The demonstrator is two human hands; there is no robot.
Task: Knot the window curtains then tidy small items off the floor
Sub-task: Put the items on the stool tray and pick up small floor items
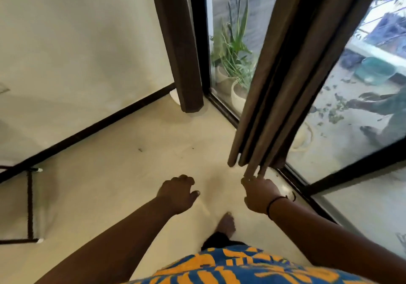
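Note:
A brown curtain (285, 86) hangs in folds in front of the glass window, its hem just above the floor. My right hand (260, 192) grips the bottom edge of its nearest folds. My left hand (178, 192) hovers to the left of the curtain with loosely curled fingers and holds nothing. A second dark curtain (180, 48) hangs in the corner by the wall. Two small dark specks (140, 150) lie on the cream floor.
A black metal furniture frame (30, 204) with white feet stands at the left. The black window frame (222, 105) runs along the floor on the right. Potted plants (235, 64) stand outside the glass. My bare foot (226, 224) is below my hands.

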